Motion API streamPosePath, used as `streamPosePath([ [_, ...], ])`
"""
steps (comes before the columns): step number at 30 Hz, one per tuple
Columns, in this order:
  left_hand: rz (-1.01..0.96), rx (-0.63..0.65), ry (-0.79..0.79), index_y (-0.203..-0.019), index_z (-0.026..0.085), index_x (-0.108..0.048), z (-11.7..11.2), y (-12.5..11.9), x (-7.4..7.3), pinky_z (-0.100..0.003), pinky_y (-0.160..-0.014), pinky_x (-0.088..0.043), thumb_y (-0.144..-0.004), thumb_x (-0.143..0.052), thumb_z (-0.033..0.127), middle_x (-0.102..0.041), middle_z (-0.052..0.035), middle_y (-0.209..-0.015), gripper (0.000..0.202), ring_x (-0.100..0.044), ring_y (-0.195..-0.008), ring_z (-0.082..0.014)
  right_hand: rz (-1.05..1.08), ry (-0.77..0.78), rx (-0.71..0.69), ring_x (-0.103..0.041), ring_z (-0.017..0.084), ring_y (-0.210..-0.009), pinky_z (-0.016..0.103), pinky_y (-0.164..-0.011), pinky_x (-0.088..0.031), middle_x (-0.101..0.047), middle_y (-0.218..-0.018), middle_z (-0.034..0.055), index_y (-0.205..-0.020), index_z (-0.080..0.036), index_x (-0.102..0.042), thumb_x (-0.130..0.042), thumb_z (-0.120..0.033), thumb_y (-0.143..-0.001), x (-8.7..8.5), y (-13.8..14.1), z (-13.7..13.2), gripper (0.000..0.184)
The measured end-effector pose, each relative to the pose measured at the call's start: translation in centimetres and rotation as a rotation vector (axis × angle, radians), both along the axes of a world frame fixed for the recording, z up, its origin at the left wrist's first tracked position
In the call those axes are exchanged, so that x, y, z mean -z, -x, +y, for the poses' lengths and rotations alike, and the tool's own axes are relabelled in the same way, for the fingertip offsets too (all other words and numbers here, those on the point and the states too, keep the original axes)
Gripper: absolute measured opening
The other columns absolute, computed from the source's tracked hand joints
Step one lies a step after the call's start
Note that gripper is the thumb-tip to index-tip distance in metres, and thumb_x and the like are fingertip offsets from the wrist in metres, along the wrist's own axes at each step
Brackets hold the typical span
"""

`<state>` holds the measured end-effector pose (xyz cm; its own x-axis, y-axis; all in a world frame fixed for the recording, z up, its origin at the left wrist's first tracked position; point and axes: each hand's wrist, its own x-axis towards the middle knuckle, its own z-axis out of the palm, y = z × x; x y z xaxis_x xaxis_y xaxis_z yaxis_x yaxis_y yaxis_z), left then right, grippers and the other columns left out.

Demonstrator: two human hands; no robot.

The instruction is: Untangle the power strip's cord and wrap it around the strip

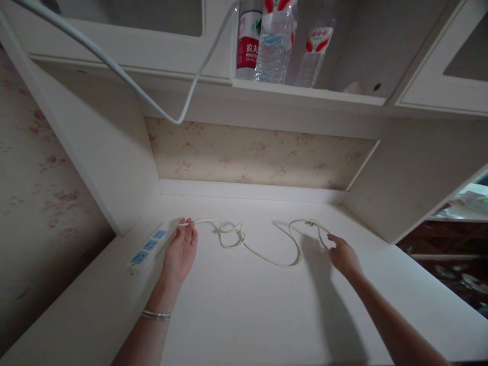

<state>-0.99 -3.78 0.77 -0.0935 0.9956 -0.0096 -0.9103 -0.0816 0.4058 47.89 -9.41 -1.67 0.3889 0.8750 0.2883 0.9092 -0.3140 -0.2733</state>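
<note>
A white power strip (146,248) with blue socket faces lies on the white desk at the left. Its pale power cord (267,258) runs rightward over the surface, with a loose tangle of loops near the middle. My left hand (180,252), palm turned up and a silver bangle on its wrist, is just right of the strip. The cord crosses its fingertips, held there close to the strip's far end. At the other side my right hand (342,254) pinches the cord between thumb and fingers. The plug appears to lie just behind it, too small to make out clearly.
A white shelf (343,95) overhead holds several plastic bottles (275,48). Another white cable (177,121) hangs down in a bend from above. Side panels (114,137) close in the desk (244,310), with flowered wallpaper (259,152) behind.
</note>
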Motion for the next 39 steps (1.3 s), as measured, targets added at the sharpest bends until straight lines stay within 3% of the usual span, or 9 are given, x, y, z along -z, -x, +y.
streamPosePath([
  [3, 0.132, 0.039, 0.030, -0.107, 0.021, -0.064, -0.3, -1.1, -0.1, -0.025, -0.089, -0.051, -0.090, -0.051, 0.012, -0.065, -0.0049, -0.117, 0.024, -0.062, -0.104, -0.0125, 0.046, -0.242, -0.143, -0.060, 0.023, -0.101, 0.037, -0.087, -0.047, -0.065, -0.109, 0.0100, -0.105, -0.019, -0.062, -0.040, -0.012, -0.078, -0.6, 6.0, -0.9, 0.035],
  [6, 0.294, 0.064, 0.010, -0.116, 0.025, -0.060, -0.9, -2.3, 0.1, -0.029, -0.089, -0.050, -0.086, -0.059, 0.017, -0.058, -0.0060, -0.129, 0.031, -0.062, -0.107, -0.0155, 0.200, -0.217, -0.465, -0.063, 0.018, -0.086, 0.032, -0.077, -0.051, -0.063, -0.109, 0.0068, -0.109, -0.021, -0.057, -0.041, -0.017, -0.085, -0.1, 13.7, -1.3, 0.029],
  [8, 0.498, 0.092, -0.037, -0.115, 0.023, -0.061, -1.4, -3.1, 0.6, -0.030, -0.085, -0.051, -0.081, -0.065, 0.023, -0.060, -0.0080, -0.125, 0.034, -0.064, -0.102, -0.0182, 0.190, -0.216, -0.540, -0.061, 0.019, -0.093, 0.033, -0.082, -0.049, -0.063, -0.109, 0.0067, -0.110, -0.022, -0.058, -0.044, -0.018, -0.086, 0.6, 18.3, -1.1, 0.027],
  [13, 1.199, 0.028, -0.253, -0.106, 0.019, -0.066, -2.2, -4.7, 3.6, -0.031, -0.083, -0.050, -0.075, -0.069, 0.026, -0.067, -0.0105, -0.110, 0.032, -0.062, -0.101, -0.0214, 0.054, -0.131, -0.415, -0.058, 0.023, -0.098, 0.034, -0.080, -0.043, -0.065, -0.104, 0.0095, -0.111, -0.020, -0.060, -0.050, -0.021, -0.088, 1.6, 25.3, 0.5, 0.026],
  [18, 1.687, -0.056, -0.438, -0.119, 0.020, -0.060, -1.6, -4.7, 6.1, -0.039, -0.102, -0.041, -0.082, -0.056, 0.018, -0.061, -0.0095, -0.123, 0.038, -0.054, -0.116, -0.0211, -0.042, -0.032, -0.265, -0.054, 0.024, -0.097, 0.033, -0.077, -0.036, -0.064, -0.104, 0.0100, -0.104, -0.020, -0.064, -0.047, -0.023, -0.090, 2.3, 26.5, 1.7, 0.022],
  [22, 1.841, -0.091, -0.517, -0.124, 0.020, -0.056, -1.5, -4.6, 6.5, -0.038, -0.108, -0.037, -0.084, -0.052, 0.017, -0.058, -0.0082, -0.128, 0.040, -0.049, -0.123, -0.0200, -0.065, -0.001, -0.265, -0.055, 0.023, -0.091, 0.032, -0.073, -0.033, -0.064, -0.095, 0.0094, -0.097, -0.019, -0.065, -0.040, -0.023, -0.095, 2.9, 25.8, 2.0, 0.025],
  [31, 1.837, -0.141, -0.501, -0.129, 0.021, -0.049, -1.9, -4.6, 5.3, -0.040, -0.095, -0.045, -0.085, -0.053, 0.017, -0.061, -0.0083, -0.112, 0.044, -0.055, -0.107, -0.0224, -0.016, -0.303, -0.509, -0.055, 0.018, -0.085, 0.033, -0.077, -0.032, -0.062, -0.096, 0.0068, -0.102, -0.019, -0.059, -0.034, -0.022, -0.099, 3.6, 25.7, 1.9, 0.025],
  [35, 1.788, -0.142, -0.538, -0.109, 0.022, -0.061, -2.0, -4.8, 4.8, -0.036, -0.090, -0.046, -0.090, -0.048, 0.022, -0.061, -0.0069, -0.102, 0.023, -0.057, -0.099, -0.0204, 0.070, -0.372, -0.596, -0.054, 0.018, -0.085, 0.032, -0.075, -0.034, -0.061, -0.094, 0.0068, -0.101, -0.019, -0.059, -0.036, -0.023, -0.099, 3.6, 25.6, 1.9, 0.024],
  [39, 1.673, -0.104, -0.549, -0.099, 0.021, -0.064, -2.4, -5.2, 4.1, -0.030, -0.082, -0.047, -0.093, -0.045, 0.027, -0.061, -0.0057, -0.094, 0.021, -0.058, -0.089, -0.0174, 0.237, -0.409, -0.681, -0.053, 0.018, -0.086, 0.032, -0.077, -0.040, -0.059, -0.094, 0.0068, -0.100, -0.019, -0.059, -0.041, -0.024, -0.097, 3.5, 25.7, 1.8, 0.019],
])
